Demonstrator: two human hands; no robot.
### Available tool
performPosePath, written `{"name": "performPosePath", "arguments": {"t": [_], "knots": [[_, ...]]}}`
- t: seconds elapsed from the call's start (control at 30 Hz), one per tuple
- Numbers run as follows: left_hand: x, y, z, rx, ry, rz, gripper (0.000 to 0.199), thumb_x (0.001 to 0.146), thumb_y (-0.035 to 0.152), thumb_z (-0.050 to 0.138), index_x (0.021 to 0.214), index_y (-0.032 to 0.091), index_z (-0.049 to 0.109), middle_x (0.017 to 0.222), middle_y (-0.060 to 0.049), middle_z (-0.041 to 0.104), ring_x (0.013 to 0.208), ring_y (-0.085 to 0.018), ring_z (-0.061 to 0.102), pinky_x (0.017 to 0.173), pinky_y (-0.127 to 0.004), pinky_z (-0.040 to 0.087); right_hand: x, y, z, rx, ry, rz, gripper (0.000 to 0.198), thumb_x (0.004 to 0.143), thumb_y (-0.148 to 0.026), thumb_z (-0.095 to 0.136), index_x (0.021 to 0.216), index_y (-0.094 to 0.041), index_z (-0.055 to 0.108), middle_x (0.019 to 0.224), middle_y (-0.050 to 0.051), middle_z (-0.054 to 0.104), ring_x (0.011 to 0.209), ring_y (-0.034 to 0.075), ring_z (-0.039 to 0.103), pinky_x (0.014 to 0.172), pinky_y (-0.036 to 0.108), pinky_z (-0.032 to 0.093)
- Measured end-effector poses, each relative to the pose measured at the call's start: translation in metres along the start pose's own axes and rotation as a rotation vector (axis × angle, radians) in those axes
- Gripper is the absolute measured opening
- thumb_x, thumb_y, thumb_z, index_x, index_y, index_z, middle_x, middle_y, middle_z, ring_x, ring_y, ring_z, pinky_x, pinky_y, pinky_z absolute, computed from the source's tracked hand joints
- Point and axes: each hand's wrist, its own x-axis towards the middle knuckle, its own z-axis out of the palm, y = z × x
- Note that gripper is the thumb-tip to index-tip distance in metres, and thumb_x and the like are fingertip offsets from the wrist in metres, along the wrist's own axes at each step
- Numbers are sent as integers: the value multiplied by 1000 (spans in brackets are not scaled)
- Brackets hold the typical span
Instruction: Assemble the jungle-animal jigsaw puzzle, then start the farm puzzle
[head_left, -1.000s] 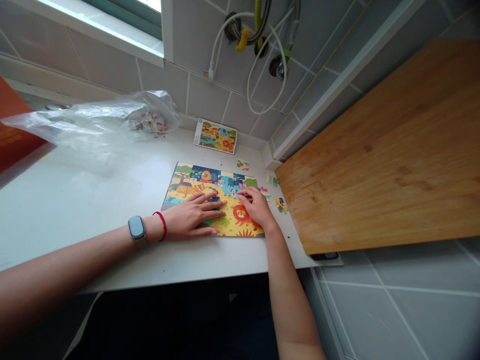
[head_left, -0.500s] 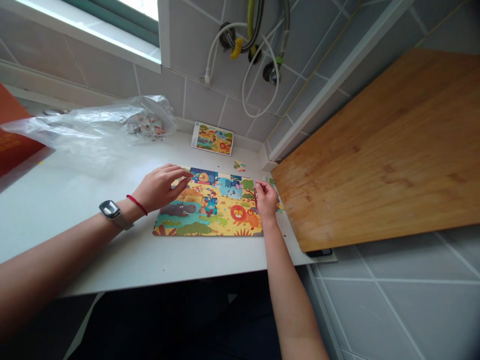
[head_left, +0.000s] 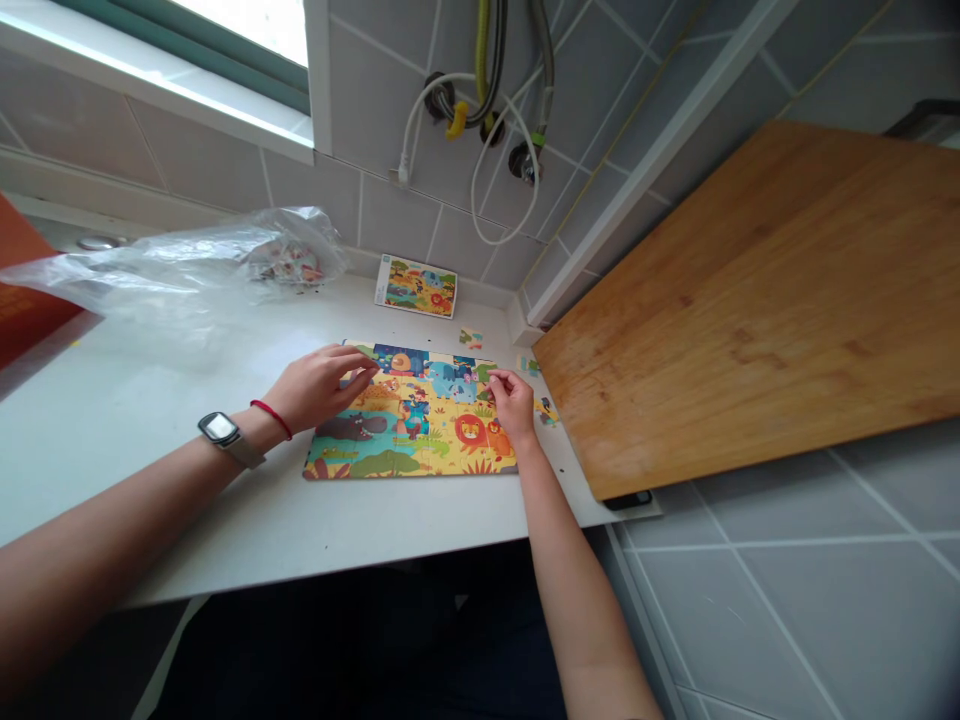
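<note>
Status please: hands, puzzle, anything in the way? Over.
Left hand at upper-left corner of jigsaw puzzle, right hand over its right edge; grips unclear. Jigsaw puzzle largely assembled; loose piece beyond. Wooden board close on right, untouched.

No text is showing legibly: corner mark point(head_left: 387, 259) on picture card point(head_left: 418, 287) is appearing too tiny; watch screen point(head_left: 218, 427) is glaring pale.

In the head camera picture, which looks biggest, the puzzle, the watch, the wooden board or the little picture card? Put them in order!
Largest to smallest, as they look:
1. wooden board
2. puzzle, partly covered by the hands
3. picture card
4. watch
</note>
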Motion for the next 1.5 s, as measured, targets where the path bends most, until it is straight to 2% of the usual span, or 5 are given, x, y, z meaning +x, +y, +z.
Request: {"name": "performPosePath", "arguments": {"t": [0.53, 0.8, 0.9, 1.23, 1.5], "knots": [[0, 0, 3, -17, -89, -25, 46, 104, 50, 41, 96, 23, 78, 98, -9, 78, 87, -25, 70, 73, -34, 55, -3, 1, 1, -96, -16, -14, 33, 86, -47, 62, 99, -19, 74, 78, 6, 75, 74, 23, 71, 67, 34, 58], [2, 2, 1, -90, -101, 48, 45, 104, 48, 42, 96, 23, 78, 96, -8, 78, 86, -24, 70, 74, -33, 55, -11, -7, 10, -508, -71, -215, 26, 94, -30, 53, 97, -22, 77, 99, 9, 79, 89, 24, 70, 90, 38, 56], [2, 1, 2, -124, -95, 51, 43, 103, 48, 44, 96, 23, 78, 94, -8, 77, 85, -23, 70, 73, -33, 55, -13, -9, 13, -632, -105, -254, 27, 94, -23, 51, 99, -23, 77, 103, 9, 77, 94, 24, 69, 92, 37, 55], [2, 2, 2, -117, -97, 75, 47, 102, 52, 42, 95, 25, 80, 92, -9, 78, 82, -25, 71, 72, -34, 56, -20, -21, 19, -881, -128, -217, 30, 100, -17, 48, 110, -21, 76, 113, 10, 75, 104, 24, 69, 92, 34, 53], [1, 2, 5, -139, -108, 100, 43, 102, 51, 45, 96, 24, 78, 100, -10, 80, 95, -27, 71, 83, -37, 57, -26, -37, 27, -1068, -143, -129, 33, 103, -16, 46, 124, -19, 72, 119, 15, 75, 108, 28, 70, 92, 35, 52]]}}
